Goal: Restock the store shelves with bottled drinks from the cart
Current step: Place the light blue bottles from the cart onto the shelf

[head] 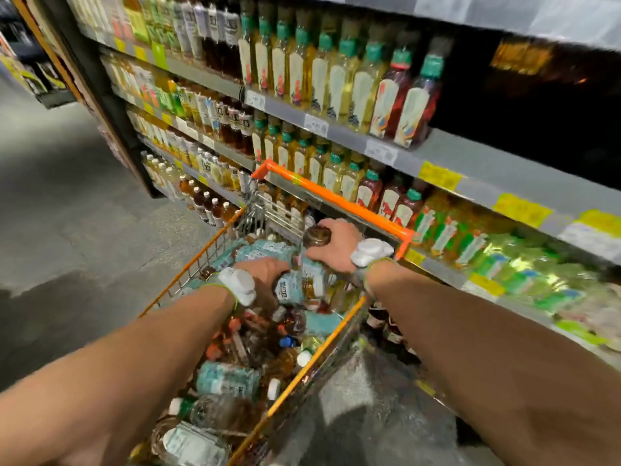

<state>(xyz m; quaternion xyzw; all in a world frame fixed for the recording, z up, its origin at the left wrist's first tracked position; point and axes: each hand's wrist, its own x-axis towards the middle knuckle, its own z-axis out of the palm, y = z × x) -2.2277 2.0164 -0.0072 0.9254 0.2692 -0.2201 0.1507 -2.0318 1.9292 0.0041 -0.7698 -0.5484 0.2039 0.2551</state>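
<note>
A wire shopping cart (201, 253) with orange rims stands beside the drink shelves (447, 153), heaped with bottled drinks. My right hand (336, 245) grips a dark bottle (316, 236) whose base faces the camera, just over the cart's far end. My left hand (265, 272) reaches into the pile and holds a bottle with a pale blue label (289, 290). Both wrists carry white bands. My forearms hide part of the load.
Shelves on the right hold rows of yellow and red tea bottles (339, 79), with a dark gap (537, 112) at the upper right. The cart's orange handle (339, 203) lies against the shelf front. Grey floor (67, 213) opens to the left.
</note>
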